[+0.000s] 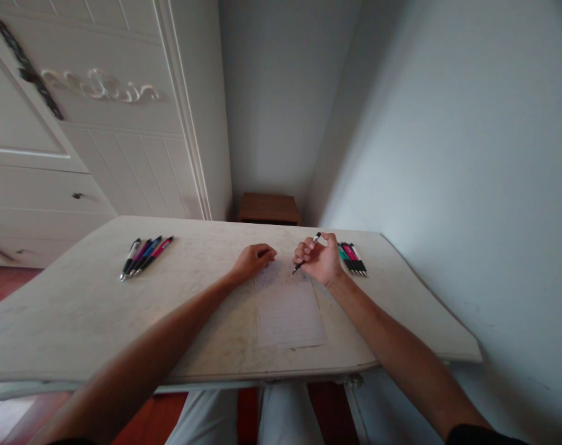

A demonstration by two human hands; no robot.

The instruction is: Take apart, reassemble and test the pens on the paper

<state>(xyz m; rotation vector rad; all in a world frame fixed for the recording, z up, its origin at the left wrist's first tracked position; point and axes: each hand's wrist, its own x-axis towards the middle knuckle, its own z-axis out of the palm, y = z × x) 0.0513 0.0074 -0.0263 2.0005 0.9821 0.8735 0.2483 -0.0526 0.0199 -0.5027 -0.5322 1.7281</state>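
Note:
A lined sheet of paper [290, 315] lies on the white table, with handwriting across its upper part. My left hand [253, 262] rests by the sheet's upper left corner, fingers curled in loosely and no object visible in them. Above the upper right of the paper, my right hand [324, 259] is turned palm up, its fingers closed around a black and white pen [298, 267]. The pen slants, its dark tip pointing down and left towards the sheet; I cannot tell whether it touches. Several pens [353, 258], green, pink and white with black grips, lie just right of that hand.
Another group of pens [146, 256] lies at the table's left. The table [76, 309] has its right side close to a pale wall [470, 154]. A white cabinet [123, 154] stands at the left, and a small brown wooden piece of furniture [269, 208] behind the table.

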